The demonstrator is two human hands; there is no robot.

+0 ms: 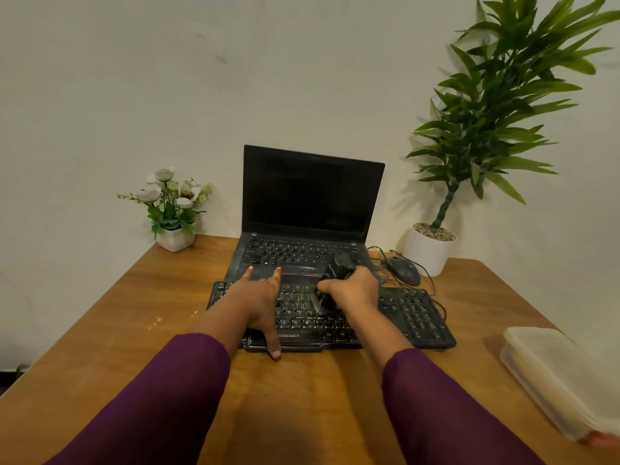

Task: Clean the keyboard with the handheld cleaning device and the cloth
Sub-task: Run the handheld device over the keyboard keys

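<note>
At frame centre, left hand (pixel 258 297), fingers spread, steadies the dusty black plastic keyboard (pixel 416 317); right hand (pixel 355 290) curls round the small black handheld cleaning device (pixel 335 273). Hold its nozzle (pixel 317 305) low, sweeping row by row.

Presses the left hand (pixel 261 297), fingers spread straight, on the left half of the black keyboard (pixel 412 317) at mid-counter (pixel 302 397). Grips the black handheld cleaning device (pixel 330 283) in the right hand (pixel 355 290), nozzle pointed down at the middle keys. Shows an open laptop (pixel 308 196) just behind, a mouse (pixel 402 270) right of it, a flower pot (pixel 174 209) at the far left corner, a tall plant (pixel 496 112) at the far right, and a plastic container (pixel 563 374) at the right edge.
</note>
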